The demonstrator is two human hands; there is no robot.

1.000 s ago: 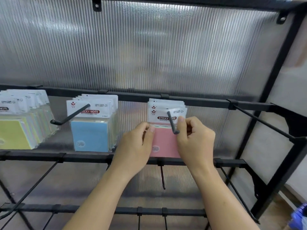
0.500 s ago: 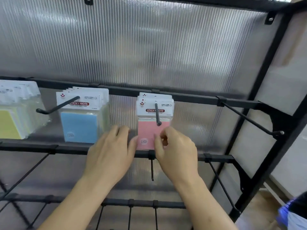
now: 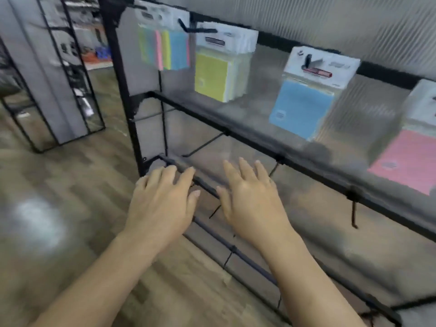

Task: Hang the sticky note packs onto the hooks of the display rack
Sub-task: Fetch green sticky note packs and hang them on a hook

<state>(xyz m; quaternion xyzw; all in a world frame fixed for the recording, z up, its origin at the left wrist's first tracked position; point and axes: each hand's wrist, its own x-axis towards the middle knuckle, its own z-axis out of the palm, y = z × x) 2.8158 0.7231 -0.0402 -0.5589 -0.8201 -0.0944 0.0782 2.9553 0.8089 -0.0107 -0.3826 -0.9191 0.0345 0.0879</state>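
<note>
Both forearms are bare for as much of them as shows, up to where the view cuts them off. The left hand (image 3: 162, 204) and right hand (image 3: 250, 199) are bare too, with short, plain fingernails.

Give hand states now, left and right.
Left hand: open, holding nothing.
Right hand: open, fingers spread, holding nothing.
</note>
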